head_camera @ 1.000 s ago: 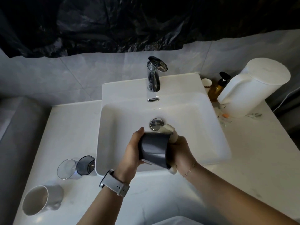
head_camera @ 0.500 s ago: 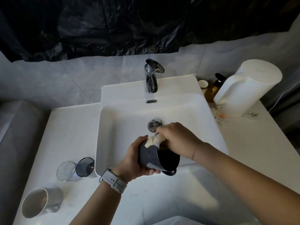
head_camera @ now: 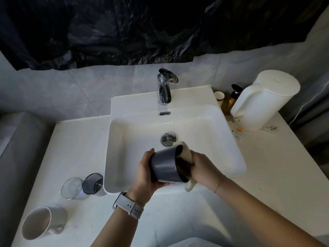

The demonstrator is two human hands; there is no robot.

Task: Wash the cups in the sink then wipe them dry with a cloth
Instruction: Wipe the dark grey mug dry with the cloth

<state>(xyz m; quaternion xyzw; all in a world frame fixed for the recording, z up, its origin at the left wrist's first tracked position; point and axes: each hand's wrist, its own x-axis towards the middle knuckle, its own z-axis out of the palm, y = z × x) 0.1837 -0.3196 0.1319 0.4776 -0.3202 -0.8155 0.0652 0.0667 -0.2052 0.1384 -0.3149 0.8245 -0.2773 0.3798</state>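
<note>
Drying under way on one dark cup, above the sink's front edge.

Dark grey smooth-walled cup (head_camera: 164,166) lies tipped on its side over the near rim of the white rectangular ceramic sink (head_camera: 231,139), mouth turned right; its wall shines faintly, with no suds or drops that I can make out. The left hand (head_camera: 145,172) holds it, fingers curled round base and wall. The right hand (head_camera: 202,168) grips a cream cloth (head_camera: 185,152) pushed into the mouth, a tail hanging below those fingers. Judging from this, washing of this cup looks finished and wiping is midway. Left of the left fingers, on the white tabletop (head_camera: 71,148), wait a clear glass tumbler (head_camera: 71,188), a smoky grey tumbler (head_camera: 93,183) and a white ceramic mug (head_camera: 38,222) on its side; whether they are washed or dry cannot be told.
</note>
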